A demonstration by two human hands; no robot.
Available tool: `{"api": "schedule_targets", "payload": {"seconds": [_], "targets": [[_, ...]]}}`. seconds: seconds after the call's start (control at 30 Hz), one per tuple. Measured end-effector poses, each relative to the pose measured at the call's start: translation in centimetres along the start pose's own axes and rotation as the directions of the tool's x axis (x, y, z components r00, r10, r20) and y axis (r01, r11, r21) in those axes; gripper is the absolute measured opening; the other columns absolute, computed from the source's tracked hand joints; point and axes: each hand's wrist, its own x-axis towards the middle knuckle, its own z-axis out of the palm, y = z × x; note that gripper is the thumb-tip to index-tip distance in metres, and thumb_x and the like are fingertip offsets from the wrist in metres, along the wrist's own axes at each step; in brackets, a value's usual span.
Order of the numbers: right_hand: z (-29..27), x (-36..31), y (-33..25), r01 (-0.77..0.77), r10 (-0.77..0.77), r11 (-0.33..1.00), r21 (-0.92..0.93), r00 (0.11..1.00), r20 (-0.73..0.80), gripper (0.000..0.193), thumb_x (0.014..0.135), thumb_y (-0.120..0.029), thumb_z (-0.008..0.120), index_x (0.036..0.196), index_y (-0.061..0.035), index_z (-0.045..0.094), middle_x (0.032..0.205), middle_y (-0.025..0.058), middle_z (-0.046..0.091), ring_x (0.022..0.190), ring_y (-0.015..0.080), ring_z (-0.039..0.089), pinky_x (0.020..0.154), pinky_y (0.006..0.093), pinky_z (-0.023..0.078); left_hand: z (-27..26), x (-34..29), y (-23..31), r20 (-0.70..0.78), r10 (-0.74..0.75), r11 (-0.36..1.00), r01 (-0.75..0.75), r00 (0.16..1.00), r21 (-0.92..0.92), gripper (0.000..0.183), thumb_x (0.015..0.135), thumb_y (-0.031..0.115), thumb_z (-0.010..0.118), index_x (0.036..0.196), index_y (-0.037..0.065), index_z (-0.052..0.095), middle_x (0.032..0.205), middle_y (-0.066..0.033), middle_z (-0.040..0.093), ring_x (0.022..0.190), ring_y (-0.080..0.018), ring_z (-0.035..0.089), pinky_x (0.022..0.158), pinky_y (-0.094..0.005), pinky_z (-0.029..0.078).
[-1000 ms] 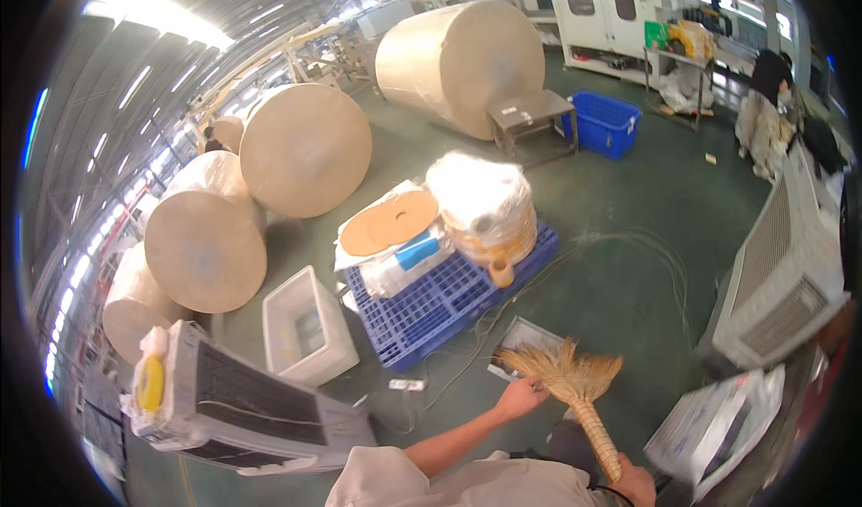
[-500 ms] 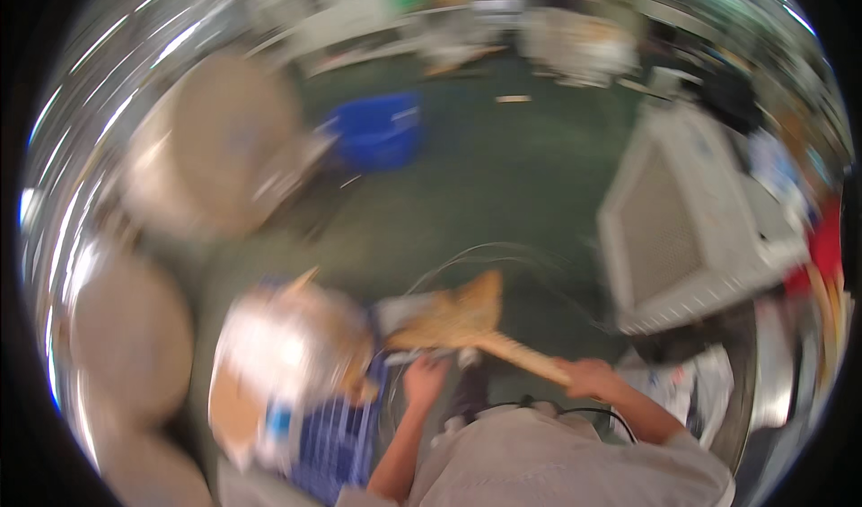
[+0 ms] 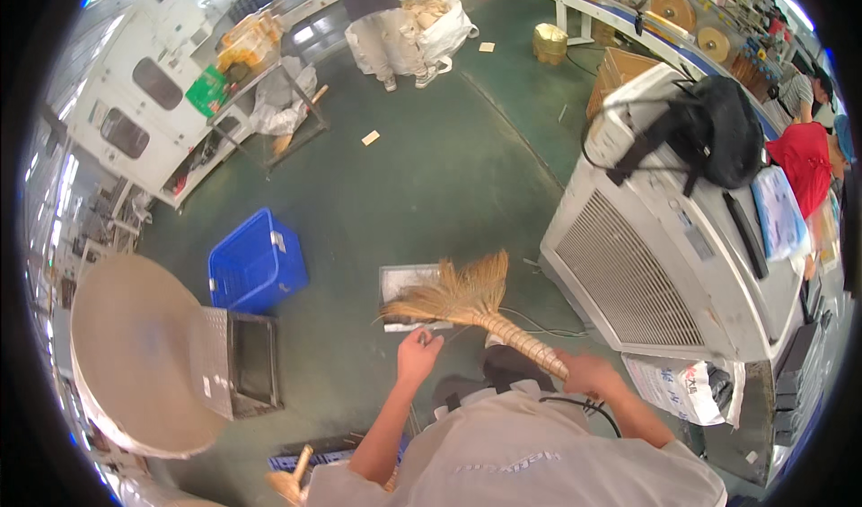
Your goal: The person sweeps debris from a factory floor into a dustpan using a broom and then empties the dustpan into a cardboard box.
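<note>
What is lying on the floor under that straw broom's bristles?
Under the broom, held in the right hand, a flat grey dustpan lies on the green floor. The bristles cover its right part, so anything there is hidden.
</note>
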Motion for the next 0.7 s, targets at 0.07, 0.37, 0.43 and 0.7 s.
{"api": "schedule_targets", "payload": {"seconds": [0.07, 0.37, 0.43, 0.7], "targets": [[-3.9, 3.0, -0.6, -0.06, 0.05, 0.994, 0.093, 0.993, 0.11, 0.082, 0.066, -0.022, 0.065, 0.142, -0.0178, 0.034, 0.097, 0.0166, 0.067, 0.087, 0.0355, 0.065, 0.075, 0.0447, 0.052, -1.1, 5.1, 3.1, 0.05, -0.002, 1.0, 0.003, 0.999, -0.024, 0.031, 0.078, 0.022, 0.067, 0.067, 0.005, 0.044, 0.056, -0.0073, 0.043, 0.055, -0.0146, 0.038, 0.054, -0.0321, 0.039], [-19.3, 22.8, -0.7, -0.299, 0.267, 0.941, 0.159, 0.943, 0.199, 0.087, 0.067, -0.026, 0.066, 0.145, -0.0221, 0.029, 0.088, 0.0166, 0.067, 0.081, 0.0331, 0.065, 0.069, 0.0439, 0.051, 0.8, 35.9, 12.4, 0.334, 0.093, 0.981, -0.029, 0.938, -0.192, 0.029, 0.082, 0.012, 0.067, 0.069, 0.008, 0.042, 0.06, 0.0014, 0.047, 0.054, -0.0078, 0.043, 0.049, -0.0242, 0.035], [-21.7, 26.1, -0.7, -0.352, 0.342, 0.887, 0.299, 0.936, 0.088, 0.085, 0.067, -0.025, 0.066, 0.145, -0.022, 0.03, 0.087, 0.0152, 0.067, 0.079, 0.0336, 0.064, 0.068, 0.0438, 0.051, 3.1, 44.0, 15.7, 0.438, 0.214, 0.977, -0.187, 0.873, -0.105, 0.026, 0.084, 0.015, 0.065, 0.072, 0.009, 0.043, 0.062, 0.0011, 0.048, 0.054, -0.0073, 0.046, 0.049, -0.0237, 0.037], [-29.1, 28.4, -3.8, -0.515, 0.581, 0.545, 0.661, 0.801, 0.144, 0.094, 0.063, -0.028, 0.072, 0.146, -0.0219, 0.029, 0.098, 0.0165, 0.067, 0.089, 0.0342, 0.064, 0.075, 0.0433, 0.05, 14.1, 60.9, 31.6, 0.801, 0.48, 0.874, -0.277, 0.358, -0.4, 0.027, 0.099, 0.03, 0.041, 0.087, 0.007, 0.046, 0.064, 0.0039, 0.036, 0.054, -0.0057, 0.03, 0.047, -0.0231, 0.026]]}}
